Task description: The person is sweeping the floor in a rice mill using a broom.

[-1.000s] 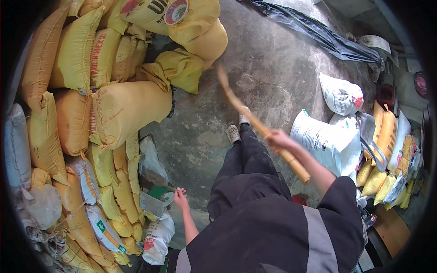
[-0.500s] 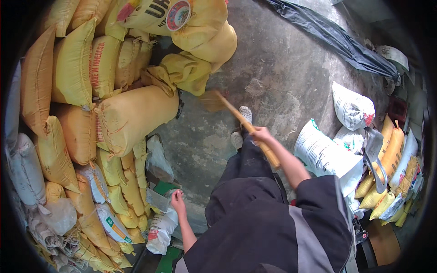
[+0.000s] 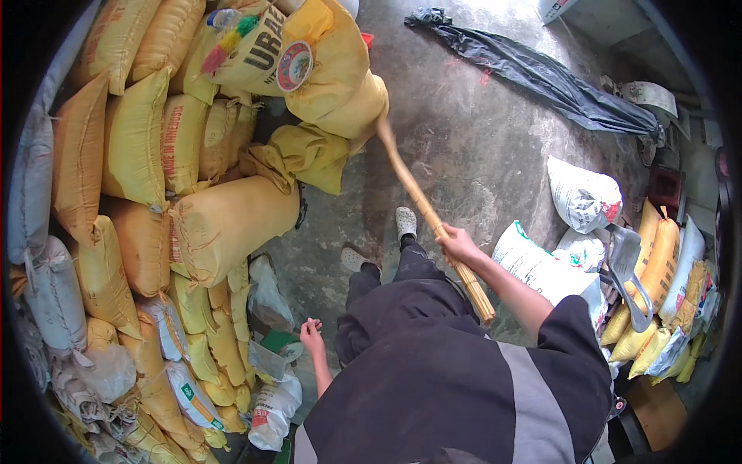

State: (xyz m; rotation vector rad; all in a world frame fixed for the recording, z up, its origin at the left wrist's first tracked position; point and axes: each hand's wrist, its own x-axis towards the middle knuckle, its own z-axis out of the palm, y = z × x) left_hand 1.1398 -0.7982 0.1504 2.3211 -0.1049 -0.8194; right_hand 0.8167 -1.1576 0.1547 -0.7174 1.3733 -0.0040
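Flanking the broom handle [image 3: 429,220], yellow sacks [image 3: 224,224] left, white bags [image 3: 541,267] right.

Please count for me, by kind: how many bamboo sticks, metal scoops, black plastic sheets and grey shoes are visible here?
bamboo stick, held in the right hand: 1
metal scoop: 1
black plastic sheet: 1
grey shoes: 2
Total: 5

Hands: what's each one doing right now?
Left hand: loosely curled, holding nothing.
Right hand: closed on the bamboo stick.
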